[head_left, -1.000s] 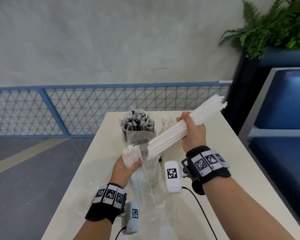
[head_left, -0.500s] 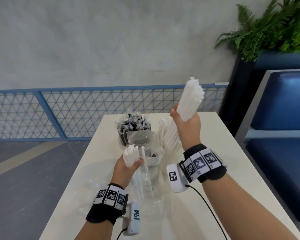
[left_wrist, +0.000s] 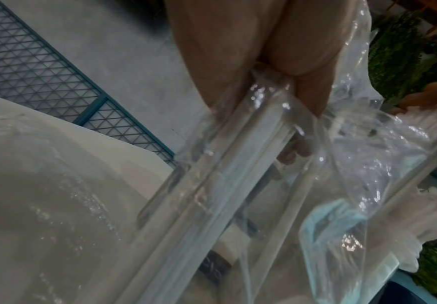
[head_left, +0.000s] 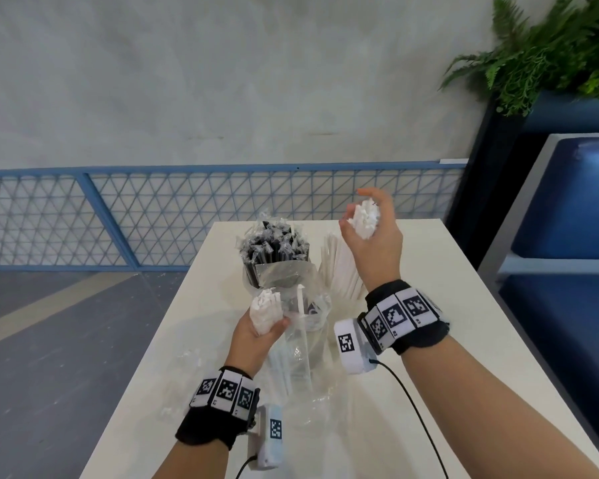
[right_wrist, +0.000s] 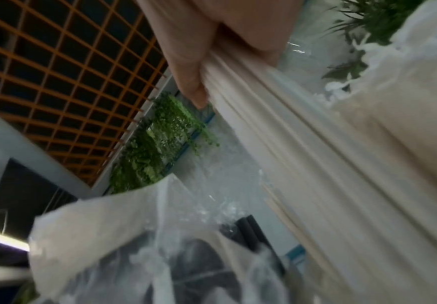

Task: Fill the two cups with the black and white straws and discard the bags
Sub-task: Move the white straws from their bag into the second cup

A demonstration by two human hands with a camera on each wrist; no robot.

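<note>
My right hand (head_left: 377, 250) grips a bundle of white straws (head_left: 363, 219), held upright above the right cup's white straws (head_left: 336, 271); the cup itself is hidden behind my wrist. The wrist view shows my thumb (right_wrist: 191, 82) pressed on that bundle (right_wrist: 342, 164). My left hand (head_left: 260, 330) grips a smaller bunch of white straws (head_left: 266, 311) together with the clear bag (head_left: 296, 357) around them, which hangs down to the table. Its fingers (left_wrist: 238, 51) squeeze the bag (left_wrist: 368, 164) tight. Black straws (head_left: 274, 250) fill the left cup (head_left: 253, 281).
Crumpled clear plastic (head_left: 184, 361) lies on the white table (head_left: 446, 340) left of my left wrist. A blue mesh railing (head_left: 153, 216) runs behind the table. A blue bench (head_left: 567, 236) and a planter with ferns (head_left: 550, 57) stand to the right.
My right hand has swung its straw bundle from slanting to upright and lowered it over the right cup. The left hand has kept its hold on the bag and straws.
</note>
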